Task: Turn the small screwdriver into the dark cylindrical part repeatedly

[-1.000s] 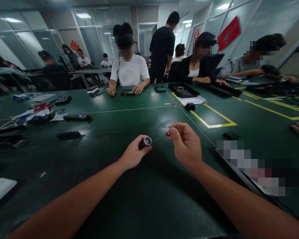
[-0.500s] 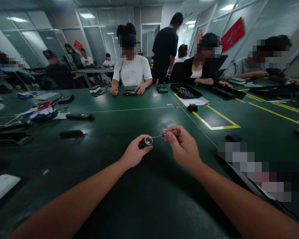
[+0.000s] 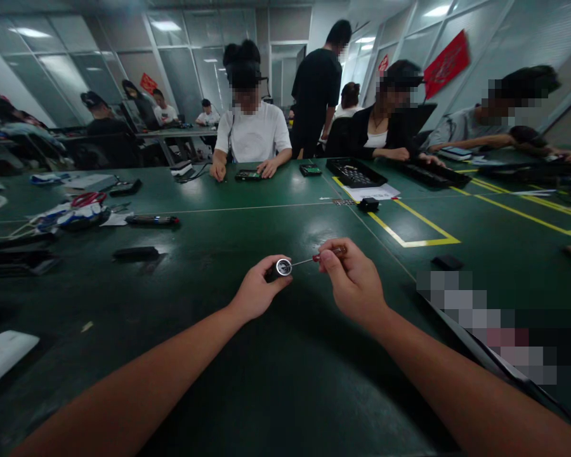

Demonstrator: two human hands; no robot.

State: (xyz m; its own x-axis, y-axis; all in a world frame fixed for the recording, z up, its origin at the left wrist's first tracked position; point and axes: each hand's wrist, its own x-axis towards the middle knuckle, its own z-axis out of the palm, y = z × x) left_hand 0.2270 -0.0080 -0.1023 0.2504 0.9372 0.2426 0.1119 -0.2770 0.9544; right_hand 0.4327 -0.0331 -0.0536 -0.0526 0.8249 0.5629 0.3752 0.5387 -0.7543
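Observation:
My left hand (image 3: 257, 292) is closed around a small black cylinder with a silver-rimmed round end (image 3: 283, 267), which faces me. Pinched between the thumb and fingers of my right hand (image 3: 354, 276) is a screwdriver (image 3: 330, 254) with a reddish see-through handle. Its thin metal shaft points left, and the tip reaches the right side of the cylinder's rim; whether it goes inside I cannot tell. Both hands are held above the green tabletop (image 3: 276, 381).
A dark pen-like tool (image 3: 152, 220) and a black block (image 3: 136, 254) lie to the left, near bundled cables (image 3: 83, 212). Ahead are a small black box (image 3: 368, 204) and a black tray (image 3: 356, 174). Several people sit across the table. A pixelated object (image 3: 490, 330) lies right.
The screwdriver and my right hand have shifted slightly right, drawing the tip back toward the cylinder's rim. My left hand stays almost in place, with the cylinder's end turned a little more toward me.

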